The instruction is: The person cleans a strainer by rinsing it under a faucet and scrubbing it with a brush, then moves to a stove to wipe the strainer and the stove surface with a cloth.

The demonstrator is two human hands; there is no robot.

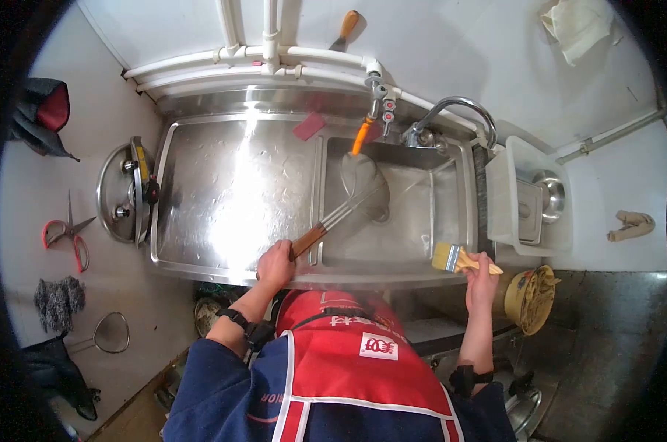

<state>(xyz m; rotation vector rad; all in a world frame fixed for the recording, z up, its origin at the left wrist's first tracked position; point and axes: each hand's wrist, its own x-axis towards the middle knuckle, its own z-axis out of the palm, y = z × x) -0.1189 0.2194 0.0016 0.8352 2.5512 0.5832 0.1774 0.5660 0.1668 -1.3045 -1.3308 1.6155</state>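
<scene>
- The sink (237,191) is faced, and its basin lies under the work, likely so that drips are caught.
- The strainer (363,180) is held over the basin by its wooden handle, with the left hand (276,265) fingers wrapped round it.
- The brush (451,258) is gripped in the closed fingers of the right hand (481,283) at the sink's front rim, with its bristles turned basinward.

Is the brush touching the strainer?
No: the brush in the right hand is by the sink rim, clear of the strainer in the left hand.
</scene>
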